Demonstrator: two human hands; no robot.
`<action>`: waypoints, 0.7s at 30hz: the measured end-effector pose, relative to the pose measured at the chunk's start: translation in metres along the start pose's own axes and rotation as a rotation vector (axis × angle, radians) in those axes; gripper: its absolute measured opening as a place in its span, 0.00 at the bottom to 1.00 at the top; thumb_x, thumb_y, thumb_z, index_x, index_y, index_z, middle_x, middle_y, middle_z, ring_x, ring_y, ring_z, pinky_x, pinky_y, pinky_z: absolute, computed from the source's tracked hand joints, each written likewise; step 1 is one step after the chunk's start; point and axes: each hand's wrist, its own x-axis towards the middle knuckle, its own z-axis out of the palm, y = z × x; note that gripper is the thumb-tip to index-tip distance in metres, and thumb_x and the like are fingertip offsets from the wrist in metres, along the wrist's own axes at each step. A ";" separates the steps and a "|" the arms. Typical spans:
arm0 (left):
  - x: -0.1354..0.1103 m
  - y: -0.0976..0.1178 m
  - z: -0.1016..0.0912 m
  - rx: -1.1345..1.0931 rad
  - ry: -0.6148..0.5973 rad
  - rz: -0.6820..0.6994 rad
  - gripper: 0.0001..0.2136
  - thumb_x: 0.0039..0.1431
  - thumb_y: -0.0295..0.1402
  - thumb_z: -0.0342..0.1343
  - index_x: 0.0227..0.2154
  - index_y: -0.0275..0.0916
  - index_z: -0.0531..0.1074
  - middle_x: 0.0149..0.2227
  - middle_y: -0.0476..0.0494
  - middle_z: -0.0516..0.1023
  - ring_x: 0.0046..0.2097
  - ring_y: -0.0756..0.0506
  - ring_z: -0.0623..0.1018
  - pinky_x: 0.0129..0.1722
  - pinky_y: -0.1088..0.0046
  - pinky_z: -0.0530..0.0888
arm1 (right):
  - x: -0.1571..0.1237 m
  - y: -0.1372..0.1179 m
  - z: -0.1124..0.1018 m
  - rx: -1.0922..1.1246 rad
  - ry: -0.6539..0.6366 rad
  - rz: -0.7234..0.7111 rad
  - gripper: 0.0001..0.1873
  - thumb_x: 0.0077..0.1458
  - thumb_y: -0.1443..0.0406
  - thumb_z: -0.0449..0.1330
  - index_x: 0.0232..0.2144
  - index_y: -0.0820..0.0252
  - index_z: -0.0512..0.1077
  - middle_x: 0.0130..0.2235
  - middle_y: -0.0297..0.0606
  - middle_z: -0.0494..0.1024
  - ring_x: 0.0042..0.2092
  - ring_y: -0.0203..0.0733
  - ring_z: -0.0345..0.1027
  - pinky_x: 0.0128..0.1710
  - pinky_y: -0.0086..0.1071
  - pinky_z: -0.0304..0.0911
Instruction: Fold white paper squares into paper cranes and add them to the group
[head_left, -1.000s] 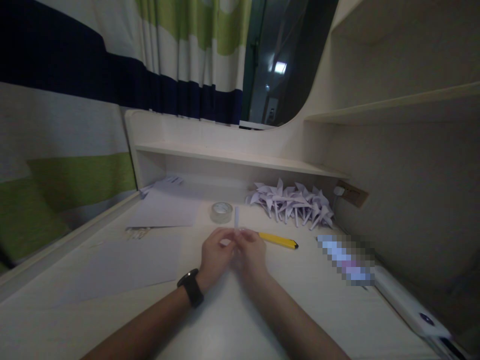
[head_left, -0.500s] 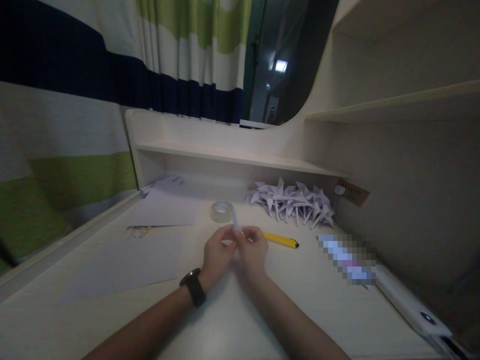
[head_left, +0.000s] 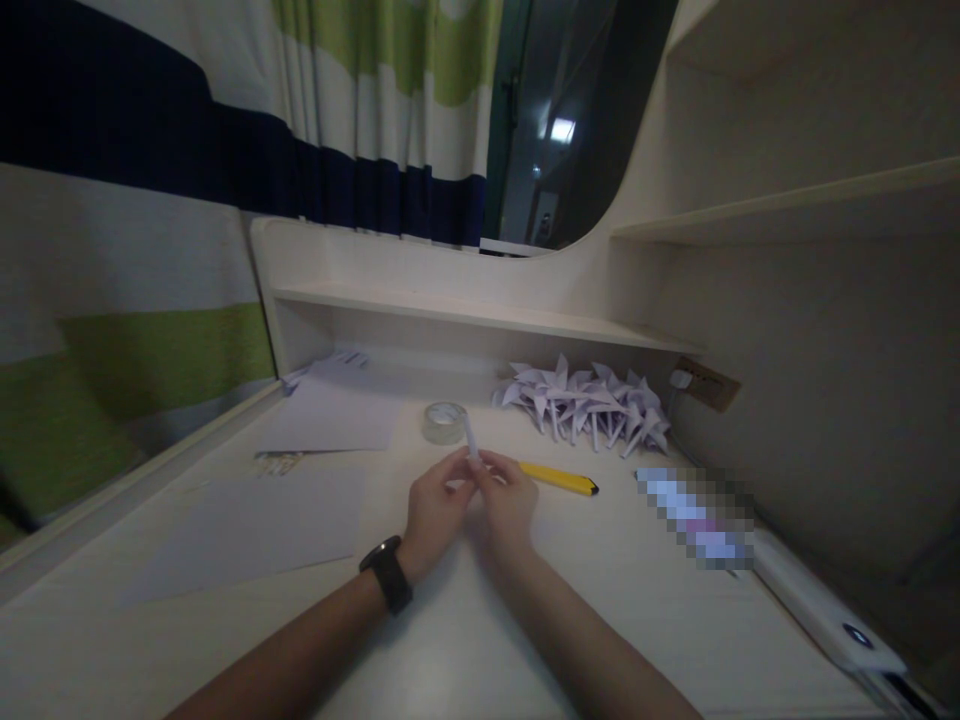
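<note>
Between the fingertips of both hands stands a thin white paper tube point(head_left: 470, 436), its far end pointing away from me. My left hand point(head_left: 439, 508), with a dark watch on the wrist, pinches it from the left. My right hand point(head_left: 506, 502) pinches it from the right, thumb and fingers close together. The tube's lower end is hidden by my fingers. Just beyond the hands sits a roll of clear tape point(head_left: 444, 424). A yellow utility knife point(head_left: 561, 478) lies to the right, its near end partly behind my right hand.
Several white paper pinwheels point(head_left: 585, 400) are heaped at the back right. Paper sheets point(head_left: 330, 410) lie at the left, with small pale pieces point(head_left: 279, 463) beside them. A blurred-out screen point(head_left: 690, 515) and a white elongated device point(head_left: 825, 600) are at the right edge.
Both hands stay in almost the same place around the paper tube. My right fingers have shifted slightly, and a little more of the yellow knife shows.
</note>
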 end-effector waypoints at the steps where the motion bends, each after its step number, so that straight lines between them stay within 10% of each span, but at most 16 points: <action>1: 0.000 0.000 0.000 0.003 -0.012 0.003 0.15 0.56 0.34 0.57 0.47 0.42 0.74 0.39 0.43 0.81 0.40 0.43 0.79 0.35 0.70 0.75 | 0.000 0.001 0.000 0.009 0.001 0.013 0.06 0.39 0.65 0.67 0.25 0.58 0.80 0.29 0.39 0.79 0.31 0.43 0.69 0.33 0.34 0.63; 12: 0.006 -0.009 -0.007 0.039 -0.096 0.133 0.17 0.59 0.34 0.54 0.50 0.40 0.73 0.46 0.42 0.78 0.46 0.43 0.76 0.42 0.69 0.74 | 0.010 0.012 -0.005 0.173 -0.167 0.130 0.16 0.37 0.59 0.69 0.30 0.63 0.80 0.31 0.42 0.81 0.34 0.46 0.73 0.38 0.37 0.67; 21: 0.008 -0.010 -0.004 -0.248 -0.134 -0.103 0.14 0.55 0.37 0.58 0.42 0.36 0.69 0.32 0.45 0.78 0.33 0.46 0.78 0.33 0.71 0.74 | 0.013 0.015 -0.009 0.299 -0.172 0.234 0.17 0.35 0.61 0.71 0.31 0.62 0.79 0.30 0.38 0.81 0.32 0.41 0.71 0.35 0.34 0.66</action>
